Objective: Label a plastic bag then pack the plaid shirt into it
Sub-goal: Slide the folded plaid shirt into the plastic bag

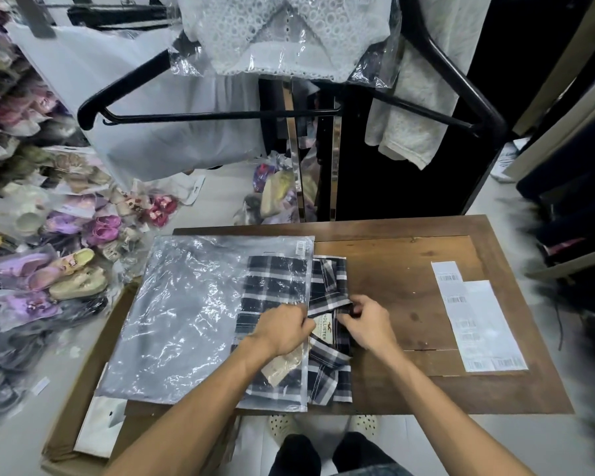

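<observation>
A clear plastic bag (186, 310) lies flat on the wooden table (409, 290), its mouth facing right, with a white barcode label (301, 249) stuck at its far right corner. The folded dark plaid shirt (275, 286) sits partly inside the bag; its right part and paper tag stick out of the opening. My left hand (284, 329) pinches the bag's edge over the shirt. My right hand (366, 324) grips the shirt's protruding fold beside the tag.
Two strips of barcode labels (474, 317) lie on the table's right side. A cardboard box (83, 389) sits left of the table. Bagged shoes (66, 266) pile up at left. Hangers (220, 111) and bagged garments hang behind.
</observation>
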